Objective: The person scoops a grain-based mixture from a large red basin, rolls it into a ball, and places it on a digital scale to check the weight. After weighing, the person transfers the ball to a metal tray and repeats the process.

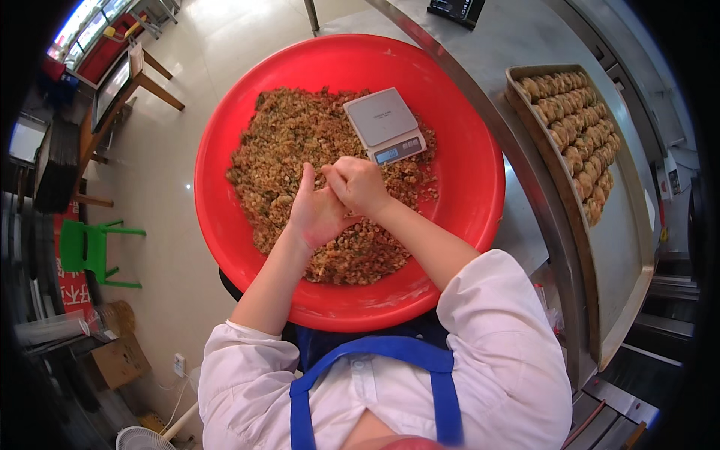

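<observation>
Both hands meet over a wide red plastic basin (242,264). Inside lies a broad heap of brown, crumbly mixture (292,146) with green flecks. My left hand (322,216) is palm up with its thumb raised; its fingers are mostly hidden behind the right. Curled over those fingers, my right hand (360,185) touches the left, and whatever lies between them is hidden. Just beyond the right hand, a digital kitchen scale (382,118) rests on the mixture, its display lit and its plate bare.
To the right, a metal baking tray (624,315) on a steel table (506,34) carries rows of rounded lumps (574,129). A dark device (457,10) sits at the table's far side. On the left floor are a green plastic chair (84,247) and a cardboard box (119,360).
</observation>
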Tool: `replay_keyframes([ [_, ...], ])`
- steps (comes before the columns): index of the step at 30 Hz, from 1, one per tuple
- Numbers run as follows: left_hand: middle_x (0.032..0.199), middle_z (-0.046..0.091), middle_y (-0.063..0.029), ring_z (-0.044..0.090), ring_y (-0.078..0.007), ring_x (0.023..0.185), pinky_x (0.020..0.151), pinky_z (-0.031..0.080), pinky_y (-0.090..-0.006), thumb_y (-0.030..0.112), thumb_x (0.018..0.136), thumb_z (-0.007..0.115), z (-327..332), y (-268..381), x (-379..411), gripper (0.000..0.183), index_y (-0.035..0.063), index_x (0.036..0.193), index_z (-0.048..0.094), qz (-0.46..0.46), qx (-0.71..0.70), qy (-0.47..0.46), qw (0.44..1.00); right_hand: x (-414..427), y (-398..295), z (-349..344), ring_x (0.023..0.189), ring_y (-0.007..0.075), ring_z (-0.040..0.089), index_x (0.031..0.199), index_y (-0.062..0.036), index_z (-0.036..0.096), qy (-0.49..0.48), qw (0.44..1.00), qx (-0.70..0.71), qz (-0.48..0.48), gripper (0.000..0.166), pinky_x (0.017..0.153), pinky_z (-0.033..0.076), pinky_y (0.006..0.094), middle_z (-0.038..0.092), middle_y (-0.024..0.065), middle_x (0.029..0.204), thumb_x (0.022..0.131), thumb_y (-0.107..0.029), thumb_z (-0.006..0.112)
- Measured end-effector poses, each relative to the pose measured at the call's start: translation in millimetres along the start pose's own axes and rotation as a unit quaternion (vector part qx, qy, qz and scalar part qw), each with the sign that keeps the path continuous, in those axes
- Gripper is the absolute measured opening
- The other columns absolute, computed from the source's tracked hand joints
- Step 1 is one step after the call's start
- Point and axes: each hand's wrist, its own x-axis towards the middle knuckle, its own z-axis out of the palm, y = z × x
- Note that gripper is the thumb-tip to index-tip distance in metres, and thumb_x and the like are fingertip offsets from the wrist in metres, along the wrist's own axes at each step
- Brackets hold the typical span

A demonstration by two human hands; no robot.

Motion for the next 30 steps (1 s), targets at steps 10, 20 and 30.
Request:
replay_keyframes([
  [10, 0.105, 0.063, -0.0045, 0.062, -0.0204, 0.103, 0.093, 0.053, -0.0412, 0.061, 0.100, 0.048, -29.8, 7.8, 13.0, 0.050, 0.0127, 0.108, 0.059, 0.209, -0.065, 0.227, 0.949, -6.1, -6.5, 3.3, 0.102, 0.0295, 0.060, 0.095, -0.0089, 0.072, -0.024, 0.996, -0.051, -0.071, 0.013, 0.089, 0.048, 0.0424, 0.067, 0.0081, 0.100, 0.088, -0.020, 0.071],
  [20, 0.083, 0.061, 0.0012, 0.060, -0.0122, 0.073, 0.064, 0.052, -0.0305, 0.056, 0.098, 0.058, -3.9, 9.6, 14.7, 0.043, 0.0165, 0.080, 0.055, 0.207, 0.024, 0.334, 0.919, 1.0, -30.2, -8.5, 0.093, 0.0327, 0.060, 0.087, -0.0050, 0.067, -0.063, 0.996, 0.045, -0.040, 0.009, 0.085, 0.050, 0.0423, 0.064, 0.0113, 0.089, 0.087, -0.014, 0.068],
  [30, 0.121, 0.064, -0.0091, 0.059, -0.0231, 0.110, 0.098, 0.044, -0.0448, 0.075, 0.097, 0.026, 21.4, 2.4, 5.2, 0.081, 0.0079, 0.135, 0.051, 0.107, -0.024, 0.210, 0.972, -9.8, -7.0, 7.7, 0.100, 0.0315, 0.065, 0.098, -0.0087, 0.075, 0.005, 0.998, 0.037, 0.047, 0.028, 0.087, 0.053, 0.0444, 0.067, 0.0124, 0.106, 0.098, -0.031, 0.059],
])
